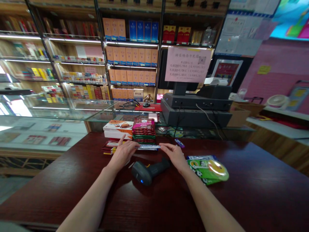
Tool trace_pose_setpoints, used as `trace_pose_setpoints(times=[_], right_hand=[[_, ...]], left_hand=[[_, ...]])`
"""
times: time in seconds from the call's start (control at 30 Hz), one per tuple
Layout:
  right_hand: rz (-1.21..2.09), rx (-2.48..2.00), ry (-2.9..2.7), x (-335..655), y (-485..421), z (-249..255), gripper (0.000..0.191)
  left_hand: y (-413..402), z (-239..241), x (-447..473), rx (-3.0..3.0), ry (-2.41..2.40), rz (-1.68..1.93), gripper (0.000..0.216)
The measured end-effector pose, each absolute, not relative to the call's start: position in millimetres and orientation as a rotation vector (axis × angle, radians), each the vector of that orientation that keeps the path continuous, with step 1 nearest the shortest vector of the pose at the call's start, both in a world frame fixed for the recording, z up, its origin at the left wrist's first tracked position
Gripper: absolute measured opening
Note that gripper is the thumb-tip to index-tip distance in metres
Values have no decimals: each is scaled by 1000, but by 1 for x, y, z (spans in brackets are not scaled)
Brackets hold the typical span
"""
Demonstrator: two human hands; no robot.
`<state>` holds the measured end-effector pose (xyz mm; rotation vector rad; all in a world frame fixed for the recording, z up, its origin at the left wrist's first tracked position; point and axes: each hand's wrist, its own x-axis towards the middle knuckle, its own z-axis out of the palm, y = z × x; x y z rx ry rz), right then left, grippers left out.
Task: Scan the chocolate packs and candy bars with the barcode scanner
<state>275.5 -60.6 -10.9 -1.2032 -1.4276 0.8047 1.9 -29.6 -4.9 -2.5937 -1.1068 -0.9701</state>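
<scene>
My left hand [124,153] and my right hand [176,156] grip opposite ends of a thin white-and-blue packet [149,147], seen almost edge-on. Both hands are closed on it at the fingertips, with one digit of the left pointing up. Just behind it stand a pile of red and green snack packets [144,129] and a white-and-orange box [118,129]. Flat red and yellow packs [109,147] lie partly hidden by my left hand. Between my forearms a black barcode scanner [145,174] rests on the table, its blue light lit.
Green panda-print packages [209,169] lie right of my right forearm. A small purple item [179,143] sits behind that hand. Beyond the dark red table [96,199] are a glass counter [96,109], a cash register base [193,111] and stocked shelves.
</scene>
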Motion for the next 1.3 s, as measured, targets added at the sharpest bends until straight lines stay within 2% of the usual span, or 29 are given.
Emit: trace_pose_setpoints(times=[0.4,1.3], right_hand=[[516,-1505,-1877,274,-56,-22,21],[174,-1601,-2257,263,-69,-6,35]], left_hand=[[-23,-20,0,-2595,-1232,-797,18],[-17,-36,-9,-2484,-1230,-756,23]])
